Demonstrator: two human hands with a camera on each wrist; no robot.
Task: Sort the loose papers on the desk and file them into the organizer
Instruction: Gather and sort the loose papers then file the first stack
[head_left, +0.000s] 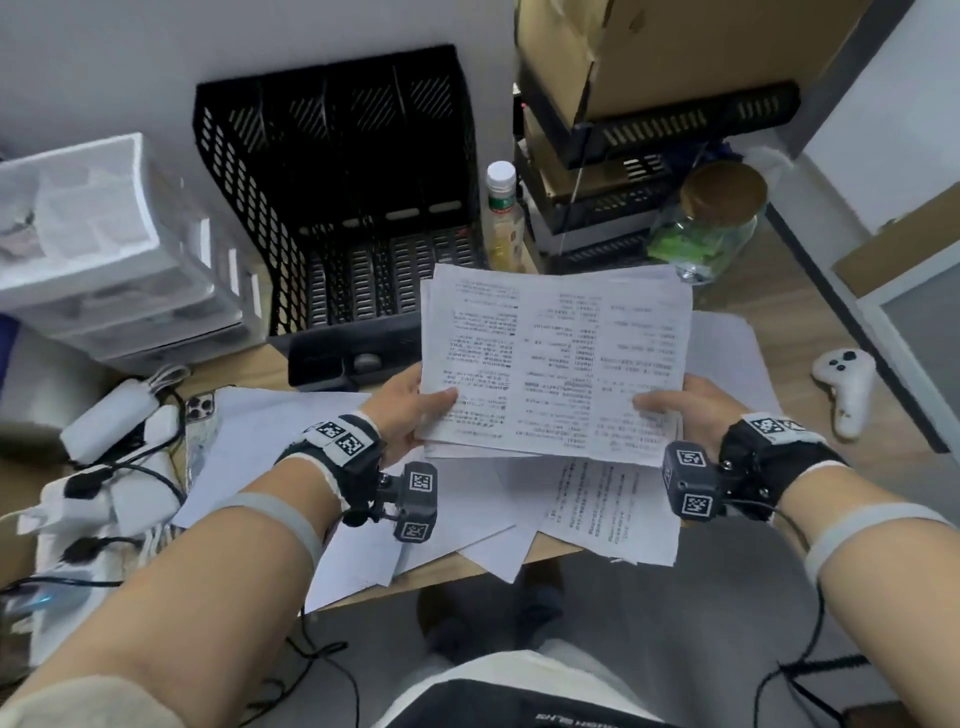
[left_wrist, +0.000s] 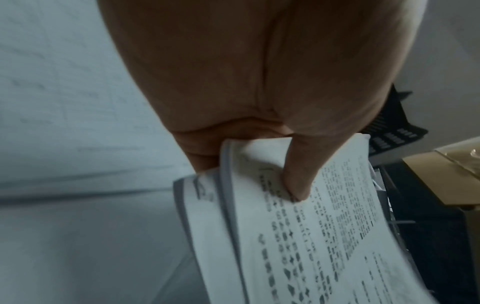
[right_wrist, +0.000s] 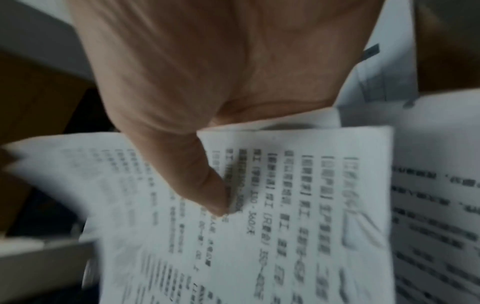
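Note:
I hold a stack of printed papers above the desk with both hands. My left hand pinches its near left corner, thumb on top of the stack of papers. My right hand pinches the near right corner of the stack of papers, thumb on top. The other fingers are hidden under the sheets. More loose papers lie spread on the desk below. The black mesh organizer with several upright slots stands just beyond, at the back of the desk.
White plastic drawers stand at the left, with cables, chargers and a phone in front. A bottle, a glass jar and stacked boxes with trays sit at the right rear. A white controller lies at the right.

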